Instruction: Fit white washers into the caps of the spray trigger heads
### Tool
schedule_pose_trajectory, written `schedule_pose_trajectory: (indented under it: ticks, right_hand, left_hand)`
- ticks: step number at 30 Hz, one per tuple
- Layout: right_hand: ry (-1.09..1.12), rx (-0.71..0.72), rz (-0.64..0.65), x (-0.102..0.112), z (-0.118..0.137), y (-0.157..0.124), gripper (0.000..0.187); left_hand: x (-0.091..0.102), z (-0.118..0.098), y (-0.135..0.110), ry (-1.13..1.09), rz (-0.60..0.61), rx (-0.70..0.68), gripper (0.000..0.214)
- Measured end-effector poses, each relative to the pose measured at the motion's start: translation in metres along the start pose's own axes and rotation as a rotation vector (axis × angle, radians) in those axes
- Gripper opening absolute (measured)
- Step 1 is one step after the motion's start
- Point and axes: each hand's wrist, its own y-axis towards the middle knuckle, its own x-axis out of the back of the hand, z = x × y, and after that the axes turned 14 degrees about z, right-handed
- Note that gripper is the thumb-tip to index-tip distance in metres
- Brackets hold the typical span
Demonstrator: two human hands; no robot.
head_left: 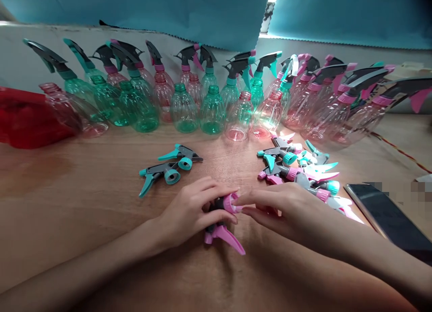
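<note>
My left hand [195,208] is closed round a grey and pink spray trigger head [222,231] lying low over the wooden table [84,222]. Its pink lever points down toward me. My right hand [276,204] pinches the head's pink screw collar [231,203] with its fingertips. Two grey and teal trigger heads [170,168] lie just beyond my left hand. A heap of pink and teal trigger heads [300,170] lies beyond my right hand.
Several green and pink plastic bottles [212,112], some capped with sprayers, stand in a curved row at the back. A red bag [27,118] lies at the far left. A dark phone [391,220] rests at the right. Blue cloth hangs behind.
</note>
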Motion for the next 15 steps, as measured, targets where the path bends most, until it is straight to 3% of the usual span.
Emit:
schedule_pose_trajectory:
  ticks: [9,15]
  right_hand:
    - [-0.127,-0.117,0.146,0.002,0.002,-0.001,0.021]
    - [-0.178,-0.174,0.184,0.003,0.0,-0.002,0.023]
  left_hand:
    - [0.054,0.018,-0.043,0.45,0.04,0.197,0.033]
    - [0.056,0.02,-0.037,0.492,0.085,0.158,0.027]
